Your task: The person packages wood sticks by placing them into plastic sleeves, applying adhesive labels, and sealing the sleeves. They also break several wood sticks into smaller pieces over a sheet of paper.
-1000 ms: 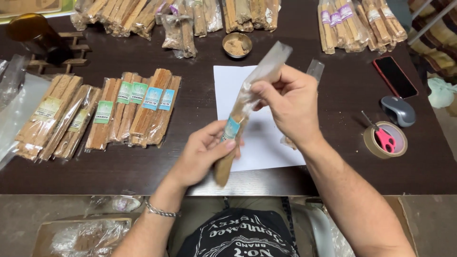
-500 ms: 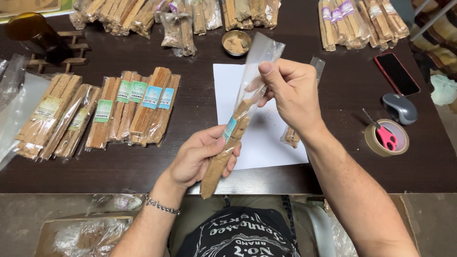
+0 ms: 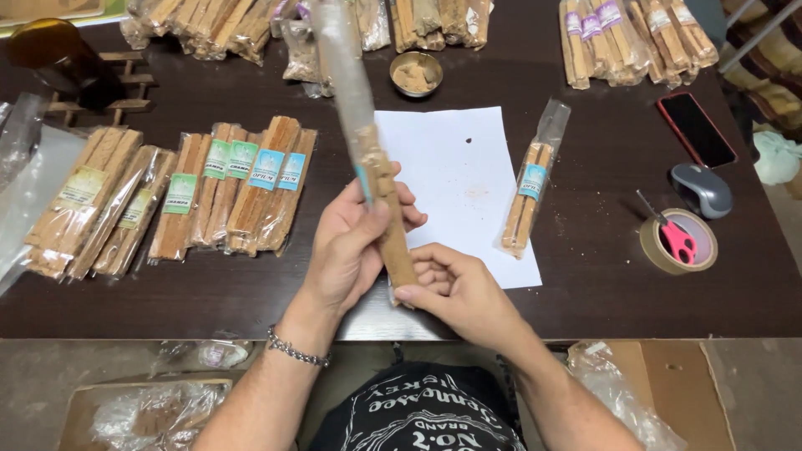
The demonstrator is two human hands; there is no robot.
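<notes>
Both hands, left [image 3: 351,246] and right [image 3: 455,288], grip the sleeved sticks [image 3: 380,196], now turned upright from their earlier slant, sticks settling downward.

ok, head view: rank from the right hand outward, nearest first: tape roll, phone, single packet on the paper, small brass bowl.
From the right hand:
1. Single packet, lying on the white paper's right edge, just up and right of the hand.
2. Tape roll, far right, with red scissors resting on it.
3. Small brass bowl, top centre, and phone, upper right: too close to call.
</notes>
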